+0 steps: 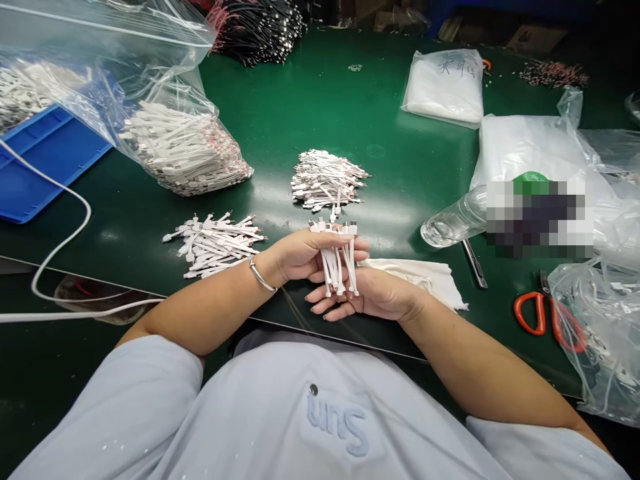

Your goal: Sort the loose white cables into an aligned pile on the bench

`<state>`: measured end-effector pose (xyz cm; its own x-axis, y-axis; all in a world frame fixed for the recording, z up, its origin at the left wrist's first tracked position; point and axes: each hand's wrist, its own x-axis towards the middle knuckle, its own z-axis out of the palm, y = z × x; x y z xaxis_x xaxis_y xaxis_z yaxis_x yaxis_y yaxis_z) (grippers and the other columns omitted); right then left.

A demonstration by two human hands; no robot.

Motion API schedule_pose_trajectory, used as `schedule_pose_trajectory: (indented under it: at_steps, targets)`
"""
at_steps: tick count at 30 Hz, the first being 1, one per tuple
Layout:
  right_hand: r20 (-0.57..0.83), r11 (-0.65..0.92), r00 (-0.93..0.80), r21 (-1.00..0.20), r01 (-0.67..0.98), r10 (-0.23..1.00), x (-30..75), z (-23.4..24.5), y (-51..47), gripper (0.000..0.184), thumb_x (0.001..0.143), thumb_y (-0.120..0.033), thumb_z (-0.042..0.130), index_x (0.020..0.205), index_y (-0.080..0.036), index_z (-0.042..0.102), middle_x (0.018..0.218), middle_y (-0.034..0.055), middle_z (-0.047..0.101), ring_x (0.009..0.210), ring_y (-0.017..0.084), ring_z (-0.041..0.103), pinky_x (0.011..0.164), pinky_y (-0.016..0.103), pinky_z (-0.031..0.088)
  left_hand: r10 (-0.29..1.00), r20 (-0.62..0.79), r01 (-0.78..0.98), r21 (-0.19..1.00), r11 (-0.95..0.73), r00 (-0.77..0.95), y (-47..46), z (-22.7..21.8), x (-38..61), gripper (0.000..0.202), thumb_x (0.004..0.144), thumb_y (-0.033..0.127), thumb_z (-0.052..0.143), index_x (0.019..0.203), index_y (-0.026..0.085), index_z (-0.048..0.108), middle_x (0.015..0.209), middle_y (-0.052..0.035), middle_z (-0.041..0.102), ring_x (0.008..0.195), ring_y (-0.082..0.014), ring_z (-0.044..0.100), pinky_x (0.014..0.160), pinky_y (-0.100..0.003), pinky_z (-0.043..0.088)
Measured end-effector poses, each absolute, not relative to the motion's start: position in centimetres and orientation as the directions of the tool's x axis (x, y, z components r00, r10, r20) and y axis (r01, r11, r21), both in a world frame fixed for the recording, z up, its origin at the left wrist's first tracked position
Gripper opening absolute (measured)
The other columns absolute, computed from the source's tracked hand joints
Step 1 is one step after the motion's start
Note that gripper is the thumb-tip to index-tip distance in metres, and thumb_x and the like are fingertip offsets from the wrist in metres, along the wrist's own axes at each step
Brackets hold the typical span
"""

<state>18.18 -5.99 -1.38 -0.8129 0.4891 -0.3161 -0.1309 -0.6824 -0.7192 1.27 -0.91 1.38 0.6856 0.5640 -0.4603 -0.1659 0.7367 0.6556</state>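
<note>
Left hand [303, 255] clamps white cables [329, 270], thumb across their upper part; right hand [374, 292] (fingers apart) lies beneath nearer ends.

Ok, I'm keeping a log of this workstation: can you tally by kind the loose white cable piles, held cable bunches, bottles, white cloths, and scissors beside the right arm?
Loose white cable piles: 2
Held bunch of white cables: 1
Bottle: 1
White cloth: 1
Scissors: 1
Total: 6
</note>
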Motion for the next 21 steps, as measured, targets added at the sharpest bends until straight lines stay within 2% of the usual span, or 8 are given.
schedule_pose_trajectory:
  at_steps: [2, 5, 11, 14, 16, 18, 20, 21]
  targets:
    - [-0.363, -0.669, -0.755, -0.732, -0.132, 0.546, 17.8, -1.5, -6.1, 0.042, 0.076, -0.047, 0.076, 0.100, -0.015, 0.064, 0.089, 0.0053, 0.072, 0.078, 0.013, 0.071, 0.072, 0.025, 0.058, 0.636, -0.428, -0.198, 0.709, 0.677, 0.642, -1.4, 1.3, 1.6, 0.026, 0.075, 0.019, 0.069, 0.100, 0.015, 0.061, 0.071, -0.0010, 0.068, 0.052, -0.0108, 0.062, 0.044, -0.019, 0.042]
    - [-0.405, -0.610, -0.716, -0.792, -0.037, 0.569, 17.3, -1.5, -6.6, 0.037, 0.075, -0.045, 0.077, 0.089, -0.014, 0.062, 0.064, -0.0019, 0.063, 0.051, 0.007, 0.059, 0.052, 0.018, 0.052, 0.712, -0.314, -0.180, 0.832, 0.525, 0.628, -2.6, 1.6, 2.0, 0.033, 0.069, 0.027, 0.078, 0.093, 0.016, 0.058, 0.059, 0.0064, 0.057, 0.041, -0.0052, 0.049, 0.040, -0.017, 0.033]
    - [-0.398, -0.521, -0.695, -0.853, 0.039, 0.600, 16.6, -1.2, -7.9, 0.043, 0.073, -0.050, 0.076, 0.094, -0.014, 0.068, 0.092, 0.0073, 0.068, 0.079, 0.014, 0.066, 0.064, 0.023, 0.056, 0.839, -0.131, -0.126, 0.965, 0.231, 0.529, -6.0, 4.1, 1.7, 0.045, 0.066, 0.046, 0.079, 0.074, 0.019, 0.044, 0.050, 0.0114, 0.041, 0.039, -0.0024, 0.036, 0.037, -0.016, 0.027]
    - [-0.385, -0.466, -0.693, -0.881, 0.080, 0.610, 16.4, -1.0, -8.3, 0.046, 0.074, -0.059, 0.071, 0.077, -0.013, 0.065, 0.073, 0.0043, 0.065, 0.062, 0.010, 0.061, 0.054, 0.020, 0.050, 0.866, -0.061, -0.124, 0.982, 0.140, 0.497, -7.2, 4.1, 1.1, 0.044, 0.074, 0.054, 0.070, 0.078, 0.020, 0.042, 0.057, 0.0082, 0.048, 0.045, -0.0052, 0.044, 0.044, -0.018, 0.037]
    - [-0.393, -0.421, -0.680, -0.897, 0.135, 0.620, 16.2, -0.8, -8.4, 0.050, 0.075, -0.064, 0.067, 0.070, -0.015, 0.058, 0.058, -0.0007, 0.056, 0.049, 0.007, 0.051, 0.046, 0.019, 0.042, 0.922, 0.075, -0.078, 0.996, -0.049, 0.380, -7.4, 3.5, 0.2, 0.042, 0.077, 0.054, 0.067, 0.088, 0.019, 0.047, 0.077, 0.0003, 0.060, 0.068, -0.0112, 0.060, 0.061, -0.024, 0.049]
    - [-0.414, -0.379, -0.637, -0.904, 0.200, 0.650, 16.2, -0.7, -8.4, 0.053, 0.075, -0.068, 0.063, 0.072, -0.017, 0.053, 0.055, -0.0032, 0.051, 0.046, 0.007, 0.046, 0.041, 0.019, 0.036, 0.917, 0.296, 0.129, 0.932, -0.338, 0.268, -7.5, 3.0, -1.1, 0.050, 0.076, 0.051, 0.070, 0.108, 0.019, 0.050, 0.111, -0.0100, 0.062, 0.105, -0.0207, 0.060, 0.089, -0.036, 0.050]
    - [-0.436, -0.320, -0.589, -0.900, 0.296, 0.680, 16.2, -0.6, -8.3, 0.055, 0.075, -0.072, 0.058, 0.074, -0.018, 0.050, 0.056, -0.0037, 0.051, 0.045, 0.007, 0.045, 0.039, 0.019, 0.032, 0.809, 0.455, 0.422, 0.693, -0.584, 0.373, -7.6, 2.8, -2.3, 0.060, 0.077, 0.044, 0.072, 0.125, 0.020, 0.047, 0.137, -0.0145, 0.051, 0.133, -0.0280, 0.043, 0.111, -0.050, 0.032]
    - [-0.439, -0.275, -0.575, -0.894, 0.353, 0.690, 16.2, -0.6, -8.3, 0.056, 0.076, -0.073, 0.055, 0.073, -0.018, 0.050, 0.056, -0.0037, 0.050, 0.045, 0.008, 0.045, 0.039, 0.020, 0.032, 0.744, 0.449, 0.529, 0.524, -0.667, 0.494, -7.8, 2.7, -2.7, 0.057, 0.080, 0.039, 0.069, 0.129, 0.020, 0.047, 0.142, -0.0142, 0.047, 0.138, -0.0295, 0.036, 0.116, -0.055, 0.020]
